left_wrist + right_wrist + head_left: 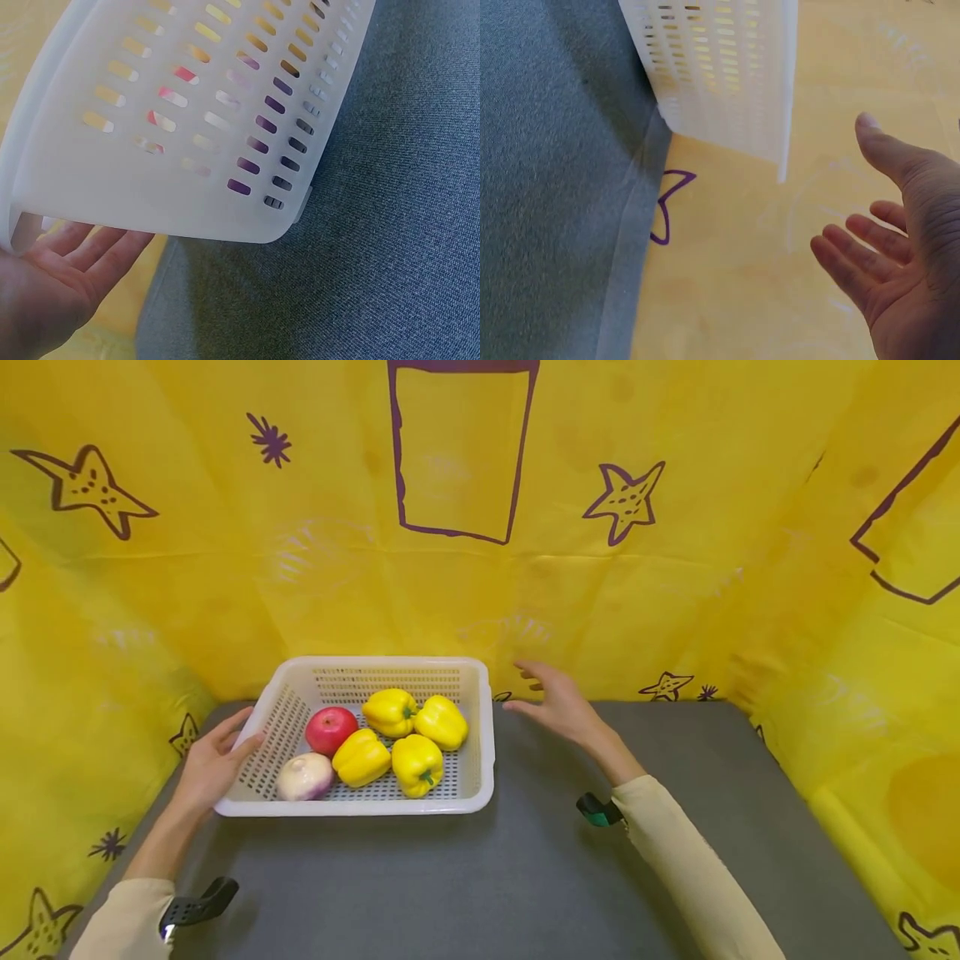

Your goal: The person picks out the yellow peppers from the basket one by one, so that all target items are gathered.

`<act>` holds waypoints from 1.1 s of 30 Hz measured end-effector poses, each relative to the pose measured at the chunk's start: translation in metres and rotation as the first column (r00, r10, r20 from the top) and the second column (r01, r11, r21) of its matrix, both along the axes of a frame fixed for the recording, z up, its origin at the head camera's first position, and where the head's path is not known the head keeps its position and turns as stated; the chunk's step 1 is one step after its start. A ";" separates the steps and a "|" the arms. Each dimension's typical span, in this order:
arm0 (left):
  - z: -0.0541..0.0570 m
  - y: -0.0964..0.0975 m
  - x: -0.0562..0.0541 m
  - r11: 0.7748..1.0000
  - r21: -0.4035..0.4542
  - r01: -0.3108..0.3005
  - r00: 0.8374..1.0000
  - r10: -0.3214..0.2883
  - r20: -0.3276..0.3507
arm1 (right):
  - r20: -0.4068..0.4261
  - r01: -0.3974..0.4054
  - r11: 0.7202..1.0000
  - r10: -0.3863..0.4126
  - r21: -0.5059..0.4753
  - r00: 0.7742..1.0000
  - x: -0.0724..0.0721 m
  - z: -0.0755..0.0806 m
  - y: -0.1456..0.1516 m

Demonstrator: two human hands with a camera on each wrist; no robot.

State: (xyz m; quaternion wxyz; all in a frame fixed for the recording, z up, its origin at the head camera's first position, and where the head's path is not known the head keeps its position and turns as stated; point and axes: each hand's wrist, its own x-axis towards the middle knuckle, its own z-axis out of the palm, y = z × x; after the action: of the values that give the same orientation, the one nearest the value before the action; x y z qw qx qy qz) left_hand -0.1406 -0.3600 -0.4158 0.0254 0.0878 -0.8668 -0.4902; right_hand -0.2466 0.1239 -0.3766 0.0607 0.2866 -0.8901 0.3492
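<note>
A white plastic basket (pixel 352 807) with slotted walls stands at the back left of the grey table. Inside lie several yellow bell peppers (pixel 417 766), a red apple-like fruit (pixel 331 730) and a white and purple turnip (pixel 305 776). At its left end my left hand (pixel 213 764) holds the rim, thumb over the top and fingers on the outer side; in the left wrist view, the rim partly hides that hand (pixel 64 281). My right hand (pixel 555 700) hovers apart from the basket's right end, thumb and fingers spread, holding nothing.
The grey table (pixel 450 885) meets a yellow cloth backdrop (pixel 450 602) with purple starfish drawings, close behind the basket. Yellow cloth also rises at the left and right sides. Dark bands (pixel 597 810) sit at both wrists.
</note>
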 end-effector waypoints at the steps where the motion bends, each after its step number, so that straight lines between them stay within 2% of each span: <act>1: 0.000 0.001 0.000 1.000 0.001 0.002 1.000 -0.002 0.001 | 0.004 0.000 1.000 0.000 0.000 1.000 0.000 -0.001 -0.001; 8: -0.002 -0.001 0.004 1.000 0.003 -0.028 1.000 0.028 0.013 | -0.020 -0.029 0.999 0.030 0.033 0.999 -0.003 0.000 -0.020; 18: -0.001 0.001 0.002 1.000 0.008 -0.024 1.000 0.024 0.013 | -0.030 -0.056 0.994 0.059 0.091 0.998 -0.007 0.011 -0.046; 26: 0.001 0.004 0.002 1.000 0.011 -0.024 1.000 0.024 0.005 | 0.070 -0.077 0.987 0.067 0.142 0.995 -0.006 0.015 -0.063; 33: 0.002 0.004 0.001 1.000 0.009 -0.019 1.000 0.018 0.011 | 0.101 -0.097 0.978 0.079 0.186 0.992 -0.007 0.014 -0.076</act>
State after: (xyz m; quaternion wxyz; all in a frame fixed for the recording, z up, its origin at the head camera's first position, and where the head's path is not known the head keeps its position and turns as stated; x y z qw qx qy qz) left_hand -0.1400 -0.3565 -0.4136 0.0248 0.0986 -0.8638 -0.4935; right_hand -0.2536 0.0474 -0.3622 -0.0239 0.3135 -0.9077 0.2778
